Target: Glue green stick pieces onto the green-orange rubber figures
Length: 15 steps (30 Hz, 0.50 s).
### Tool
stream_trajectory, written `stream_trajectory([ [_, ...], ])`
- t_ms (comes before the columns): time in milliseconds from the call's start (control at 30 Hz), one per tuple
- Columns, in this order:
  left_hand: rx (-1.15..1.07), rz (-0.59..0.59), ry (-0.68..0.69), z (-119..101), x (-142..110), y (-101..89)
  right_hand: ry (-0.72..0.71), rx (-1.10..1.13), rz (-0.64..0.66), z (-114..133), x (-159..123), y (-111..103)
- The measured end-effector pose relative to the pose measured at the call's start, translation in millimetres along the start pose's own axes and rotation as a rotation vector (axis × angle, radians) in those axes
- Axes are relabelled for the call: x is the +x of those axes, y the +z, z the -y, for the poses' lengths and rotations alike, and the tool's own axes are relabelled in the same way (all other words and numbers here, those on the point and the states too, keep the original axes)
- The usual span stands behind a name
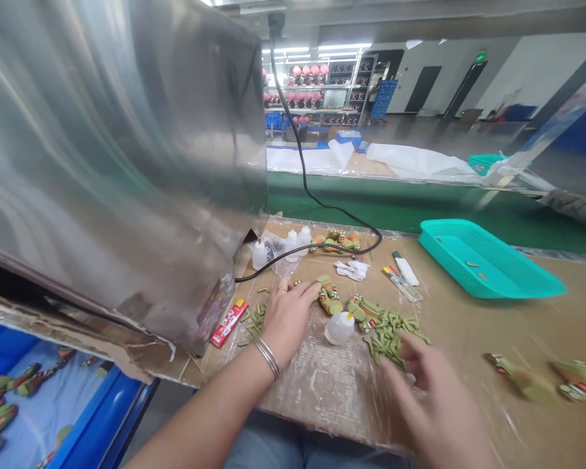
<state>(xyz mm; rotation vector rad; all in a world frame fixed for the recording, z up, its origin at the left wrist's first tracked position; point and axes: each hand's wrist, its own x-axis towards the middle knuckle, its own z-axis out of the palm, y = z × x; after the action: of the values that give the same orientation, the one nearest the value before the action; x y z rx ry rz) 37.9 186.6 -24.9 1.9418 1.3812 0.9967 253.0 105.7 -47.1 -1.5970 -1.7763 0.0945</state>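
Note:
My left hand [287,316] lies palm down on the cardboard-covered bench [469,339], fingers stretched toward a green and orange toy figure [330,298]. A thin bangle circles that wrist. My right hand [432,397] is blurred by motion at the near edge of a heap of several small green parts [390,329]; its fingers look loosely spread with nothing visible in them. A small white glue bottle [339,327] lies between the two hands. Another toy figure [364,306] sits by the heap.
A big shiny metal housing [117,150] fills the left, with a black cable [303,176] running from it. A teal tray [488,260] stands at the right. Small bottles [297,242], a red pack [228,322], more figures [557,381] and a blue bin [24,397] surround the hands.

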Motion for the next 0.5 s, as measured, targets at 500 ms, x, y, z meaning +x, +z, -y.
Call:
stream_trajectory([
  [500,-1.081,-0.06,-0.6,-29,-95,-21.0,0.067,0.747,0.457,58,-10,13],
])
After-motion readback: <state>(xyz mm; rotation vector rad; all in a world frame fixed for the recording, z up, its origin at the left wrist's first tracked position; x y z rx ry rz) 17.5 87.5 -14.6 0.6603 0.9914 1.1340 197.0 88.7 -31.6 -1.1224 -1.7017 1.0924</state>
